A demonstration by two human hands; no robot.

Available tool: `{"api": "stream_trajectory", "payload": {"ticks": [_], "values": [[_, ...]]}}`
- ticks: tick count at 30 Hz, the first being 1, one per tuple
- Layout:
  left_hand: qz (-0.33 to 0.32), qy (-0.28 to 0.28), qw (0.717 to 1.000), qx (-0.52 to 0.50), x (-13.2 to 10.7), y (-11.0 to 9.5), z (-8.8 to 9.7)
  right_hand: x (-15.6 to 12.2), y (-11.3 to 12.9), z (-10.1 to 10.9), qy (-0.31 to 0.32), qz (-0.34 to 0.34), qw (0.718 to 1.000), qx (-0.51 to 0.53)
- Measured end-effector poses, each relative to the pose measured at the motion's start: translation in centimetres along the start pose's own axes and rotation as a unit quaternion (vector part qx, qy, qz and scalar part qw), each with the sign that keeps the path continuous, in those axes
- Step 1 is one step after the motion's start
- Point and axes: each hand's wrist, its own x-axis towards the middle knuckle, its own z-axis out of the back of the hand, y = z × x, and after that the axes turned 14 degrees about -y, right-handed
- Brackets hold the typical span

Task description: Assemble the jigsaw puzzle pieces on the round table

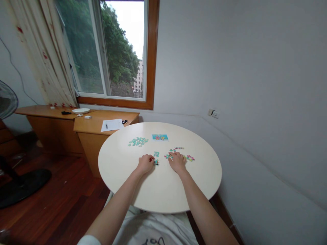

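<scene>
On the round white table (pixel 163 194), my left hand (pixel 145 164) has its fingers curled together beside a small joined group of jigsaw pieces (pixel 156 163). A dark red spot shows at its fingertips, too small to make out. Just behind that group lies another small cluster of teal puzzle pieces (pixel 156 154). My right hand (pixel 177 162) rests palm down with fingers somewhat apart, over colourful loose pieces that it partly covers. Pink and yellow puzzle pieces (pixel 190 158) show to its right, and more puzzle pieces (pixel 176 149) lie behind it.
A pile of teal puzzle pieces (pixel 138 142) lies at the table's back left, near a blue picture card (pixel 160 137). Beyond stands a wooden desk (pixel 102 127) with a paper sheet (pixel 112 125) and a white plate (pixel 81 111). A fan (pixel 7 100) is far left.
</scene>
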Motion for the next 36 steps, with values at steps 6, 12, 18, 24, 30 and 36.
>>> {"api": "stream_trajectory", "payload": {"ticks": [6,12,18,24,30,36], "values": [[-0.003,0.002,1.0,0.003,-0.12,-0.23,0.29,-0.05,-0.05,-0.12,-0.003,0.005,1.0,0.021],[-0.001,0.005,1.0,-0.009,-0.19,-0.33,0.37,0.01,-0.04,0.05,-0.007,-0.013,1.0,0.023],[-0.005,0.002,1.0,-0.008,-0.01,0.03,0.01,0.29,-0.28,-0.5,0.031,-0.009,0.999,0.011],[-0.006,0.005,1.0,-0.003,0.05,0.09,-0.15,0.3,-0.19,-0.57,0.036,-0.008,0.999,-0.009],[-0.005,0.001,1.0,-0.013,0.04,0.07,-0.16,0.17,-0.07,-0.19,0.025,-0.008,1.0,-0.009],[-0.001,0.007,1.0,-0.014,0.02,0.06,-0.12,0.18,-0.17,-0.2,0.007,-0.015,1.0,0.009]]}}
